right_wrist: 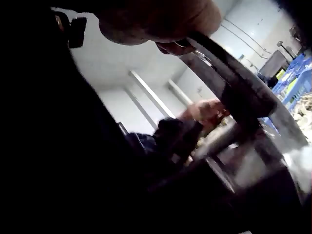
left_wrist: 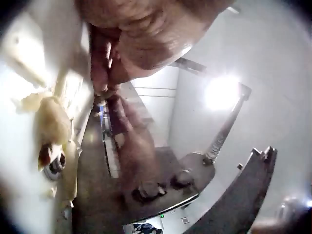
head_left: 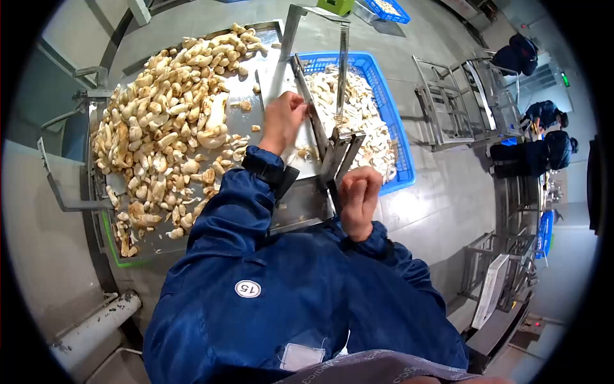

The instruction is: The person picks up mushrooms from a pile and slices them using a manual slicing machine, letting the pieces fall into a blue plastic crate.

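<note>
My left hand (head_left: 284, 121) is at the inner side of a metal cutter (head_left: 311, 112), above a white board (head_left: 275, 80). In the left wrist view, its bent fingers (left_wrist: 102, 63) pinch a small pale mushroom piece (left_wrist: 101, 101), mostly hidden, beside the cutter's metal edge. My right hand (head_left: 359, 198) curls round the near end of the cutter's handle; in the right wrist view the hand (right_wrist: 161, 24) grips the dark metal bar (right_wrist: 234, 73). A pale mushroom piece (left_wrist: 53, 122) lies on the board by a bolt.
Many whole mushrooms (head_left: 160, 121) cover the metal tray (head_left: 240, 121) on the left. Right of the cutter, a blue basket (head_left: 398, 141) holds sliced mushrooms (head_left: 374, 128). A spring (head_left: 343, 70) stands over the cutter. Metal racks (head_left: 448, 105) and people (head_left: 534, 153) are farther right.
</note>
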### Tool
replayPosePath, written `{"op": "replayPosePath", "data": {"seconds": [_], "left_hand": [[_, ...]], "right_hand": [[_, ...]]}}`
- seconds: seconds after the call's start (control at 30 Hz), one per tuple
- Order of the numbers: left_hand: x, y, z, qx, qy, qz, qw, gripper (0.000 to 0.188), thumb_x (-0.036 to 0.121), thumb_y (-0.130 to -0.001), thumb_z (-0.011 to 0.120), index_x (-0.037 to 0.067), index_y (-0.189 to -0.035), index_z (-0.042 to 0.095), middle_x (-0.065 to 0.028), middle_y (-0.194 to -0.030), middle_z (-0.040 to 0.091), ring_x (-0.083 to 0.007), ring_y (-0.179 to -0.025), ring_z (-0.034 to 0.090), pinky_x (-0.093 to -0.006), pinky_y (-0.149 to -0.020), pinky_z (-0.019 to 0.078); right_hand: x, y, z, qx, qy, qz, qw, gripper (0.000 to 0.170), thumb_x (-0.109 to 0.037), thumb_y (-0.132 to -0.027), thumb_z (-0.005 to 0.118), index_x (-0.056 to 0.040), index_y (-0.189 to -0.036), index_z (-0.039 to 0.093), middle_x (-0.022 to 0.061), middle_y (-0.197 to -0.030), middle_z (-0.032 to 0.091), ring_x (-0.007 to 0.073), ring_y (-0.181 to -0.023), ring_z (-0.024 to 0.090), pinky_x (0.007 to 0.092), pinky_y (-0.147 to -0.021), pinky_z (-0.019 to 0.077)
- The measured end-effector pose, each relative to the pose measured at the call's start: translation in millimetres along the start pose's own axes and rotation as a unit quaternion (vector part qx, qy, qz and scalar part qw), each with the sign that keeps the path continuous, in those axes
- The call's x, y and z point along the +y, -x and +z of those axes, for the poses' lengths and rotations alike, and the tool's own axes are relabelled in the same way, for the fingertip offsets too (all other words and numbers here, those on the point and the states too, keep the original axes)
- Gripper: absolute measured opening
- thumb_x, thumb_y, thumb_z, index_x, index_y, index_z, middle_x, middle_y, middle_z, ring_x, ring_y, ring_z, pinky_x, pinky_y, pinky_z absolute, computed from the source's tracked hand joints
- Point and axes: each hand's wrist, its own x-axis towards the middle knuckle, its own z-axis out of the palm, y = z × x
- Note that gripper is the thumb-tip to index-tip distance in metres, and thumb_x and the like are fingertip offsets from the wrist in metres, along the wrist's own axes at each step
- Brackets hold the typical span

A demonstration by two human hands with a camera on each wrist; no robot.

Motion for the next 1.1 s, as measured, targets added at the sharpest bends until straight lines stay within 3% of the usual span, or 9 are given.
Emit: {"op": "replayPosePath", "data": {"seconds": [0.07,0.2,0.3,0.5,0.7,0.83,0.87,0.97,1.1], "left_hand": [[-5,1,0,-0.026,0.083,-0.034,0.996,0.031,0.015,-0.092,0.062,-0.011,-0.108,0.061,-0.0127,-0.088,0.071,-0.0130,-0.076,0.067,-0.0236,-0.068,0.0551],[3,-3,-4,-0.076,-0.044,-0.032,0.996,0.031,0.024,-0.096,0.059,-0.004,-0.105,0.068,-0.0042,-0.085,0.069,-0.0094,-0.074,0.063,-0.0231,-0.068,0.0510],[10,2,2,-0.056,0.094,-0.054,0.993,0.029,0.020,-0.096,0.059,-0.007,-0.107,0.065,-0.0092,-0.087,0.070,-0.0122,-0.076,0.065,-0.0239,-0.071,0.0526],[43,19,-8,-0.045,0.075,0.021,0.996,0.033,0.014,-0.095,0.061,-0.005,-0.121,0.058,-0.0115,-0.105,0.066,-0.0163,-0.091,0.064,-0.0298,-0.080,0.0564],[58,40,-112,0.025,-0.194,0.027,0.980,0.032,0.014,-0.093,0.063,-0.005,-0.119,0.062,-0.0115,-0.107,0.068,-0.0138,-0.095,0.064,-0.0263,-0.083,0.0513],[26,64,-187,0.102,-0.192,-0.003,0.976,0.032,0.015,-0.091,0.065,-0.002,-0.118,0.063,-0.0093,-0.107,0.068,-0.0159,-0.094,0.064,-0.0286,-0.083,0.0503],[23,70,-196,0.085,-0.333,0.024,0.939,0.036,0.017,-0.089,0.068,-0.001,-0.119,0.062,-0.0107,-0.110,0.067,-0.0167,-0.096,0.063,-0.0292,-0.084,0.0499],[9,81,-190,0.056,-0.321,-0.001,0.945,0.048,0.026,-0.083,0.074,0.000,-0.121,0.061,-0.0161,-0.111,0.065,-0.0262,-0.100,0.063,-0.0335,-0.087,0.0500],[35,92,-152,0.041,-0.503,-0.011,0.863,0.064,0.033,-0.075,0.079,0.010,-0.131,0.056,-0.0139,-0.125,0.058,-0.0279,-0.121,0.050,-0.0397,-0.104,0.0369]], "right_hand": [[40,25,-12,-0.002,0.051,-0.056,0.997,0.013,-0.017,-0.103,0.044,-0.0049,-0.107,0.046,0.0026,-0.077,0.046,0.0094,-0.064,0.042,0.0245,-0.060,0.0373],[47,27,-18,-0.024,0.062,-0.084,0.994,0.009,-0.005,-0.097,0.050,-0.0032,-0.106,0.050,0.0114,-0.082,0.055,0.0195,-0.068,0.051,0.0314,-0.062,0.0427],[39,19,-22,-0.049,0.074,-0.120,0.989,0.014,-0.005,-0.095,0.053,-0.0049,-0.109,0.051,0.0134,-0.085,0.059,0.0273,-0.069,0.056,0.0345,-0.064,0.0458],[29,16,-28,-0.066,0.099,-0.107,0.987,0.019,-0.005,-0.091,0.059,-0.0080,-0.109,0.053,0.0130,-0.090,0.060,0.0328,-0.077,0.061,0.0379,-0.066,0.0496],[33,15,-29,-0.079,0.062,-0.092,0.991,0.022,-0.001,-0.088,0.061,-0.0083,-0.107,0.055,0.0142,-0.090,0.060,0.0353,-0.080,0.062,0.0396,-0.068,0.0501],[40,16,-25,-0.071,0.050,-0.096,0.992,0.020,0.001,-0.087,0.059,-0.0057,-0.105,0.056,0.0159,-0.087,0.060,0.0339,-0.075,0.060,0.0371,-0.066,0.0486],[40,17,-24,-0.068,0.046,-0.103,0.991,0.019,0.001,-0.088,0.057,-0.0051,-0.106,0.055,0.0159,-0.086,0.059,0.0326,-0.072,0.059,0.0366,-0.065,0.0478],[50,19,-24,-0.069,0.075,-0.145,0.984,0.017,-0.004,-0.095,0.051,-0.0037,-0.111,0.049,0.0147,-0.082,0.057,0.0283,-0.065,0.053,0.0352,-0.060,0.0444],[60,24,-24,-0.056,0.061,-0.131,0.988,0.015,-0.010,-0.098,0.051,-0.0050,-0.112,0.049,0.0134,-0.081,0.057,0.0256,-0.065,0.053,0.0351,-0.060,0.0439]]}}
